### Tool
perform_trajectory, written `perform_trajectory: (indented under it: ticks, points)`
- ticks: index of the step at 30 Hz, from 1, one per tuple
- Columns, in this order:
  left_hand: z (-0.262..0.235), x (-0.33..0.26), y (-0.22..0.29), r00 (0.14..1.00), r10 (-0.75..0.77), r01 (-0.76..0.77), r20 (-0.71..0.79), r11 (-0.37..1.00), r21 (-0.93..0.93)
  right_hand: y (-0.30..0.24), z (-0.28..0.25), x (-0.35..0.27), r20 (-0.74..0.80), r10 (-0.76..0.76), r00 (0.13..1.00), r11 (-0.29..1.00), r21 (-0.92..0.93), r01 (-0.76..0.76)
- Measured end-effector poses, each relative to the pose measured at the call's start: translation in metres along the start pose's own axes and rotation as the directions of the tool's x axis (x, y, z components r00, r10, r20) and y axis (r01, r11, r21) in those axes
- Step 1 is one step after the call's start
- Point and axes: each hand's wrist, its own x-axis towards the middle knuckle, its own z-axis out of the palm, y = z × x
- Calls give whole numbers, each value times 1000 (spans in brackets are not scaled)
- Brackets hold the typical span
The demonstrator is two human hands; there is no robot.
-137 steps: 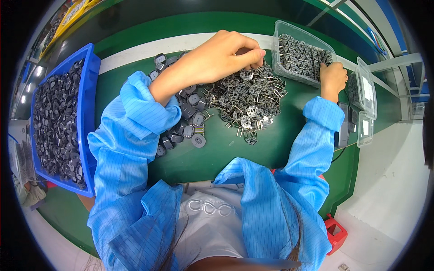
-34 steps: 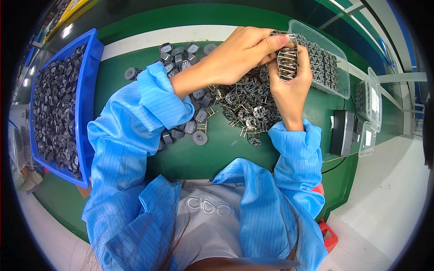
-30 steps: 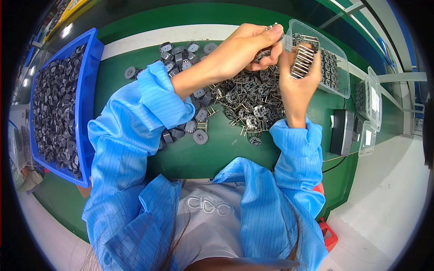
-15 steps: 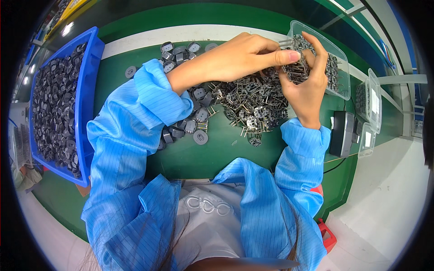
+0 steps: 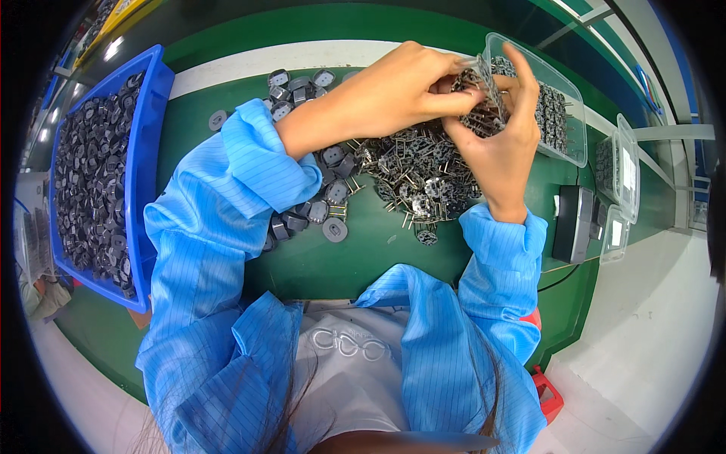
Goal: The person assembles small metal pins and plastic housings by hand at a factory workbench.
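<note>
Head view: so the thing to look at is the stack of pronged metal parts point(image 5: 492, 85) up between the two hands. The right hand point(image 5: 505, 144) is the nearer one, basically wrapped round it, thumb on the left side and fingers on the right, closed on the stack. The left hand point(image 5: 404, 87) comes in from the left, thumb and fingertips right up against it; tips are partly buried, so can't tell if they're pinching a part or just touching.

Long axis looks to run mostly away from the person, far end leaning a bit left. Clear plastic box point(image 5: 578, 138) sits just right of and beyond the stack, its near-left wall mostly hidden by the right hand, packed rows point(image 5: 555, 121) inside. Loose pile point(image 5: 420, 178) is below and left, so not much slack there. Most open room is the bare green tabletop point(image 5: 370, 261) toward the body.
</note>
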Motion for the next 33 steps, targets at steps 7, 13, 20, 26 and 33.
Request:
perform_trajectory:
  ticks: [7, 13, 20, 26, 33]
  points:
    - [-3, 0, -2, 981, -194, 194, -14, 981, -6, -5, -9, 1, 183, 311, 933, 897, 268, -352]
    - [5, -3, 6, 978, -210, 210, 15, 977, -42, -11, 0, -2, -32, 459, 888, 879, 164, -448]
    - [10, -6, 5, 984, -172, 167, -41, 981, -103, -10, 12, -5, -177, 386, 905, 900, 285, -329]
    - [2, -2, 5, 979, -192, 206, 75, 932, -297, -9, 12, -10, -89, 498, 863, 752, 540, -378]
    - [8, -1, 13, 921, -362, 377, 145, 732, -568, 3, 18, -12, -66, 597, 799, 662, 604, -445]
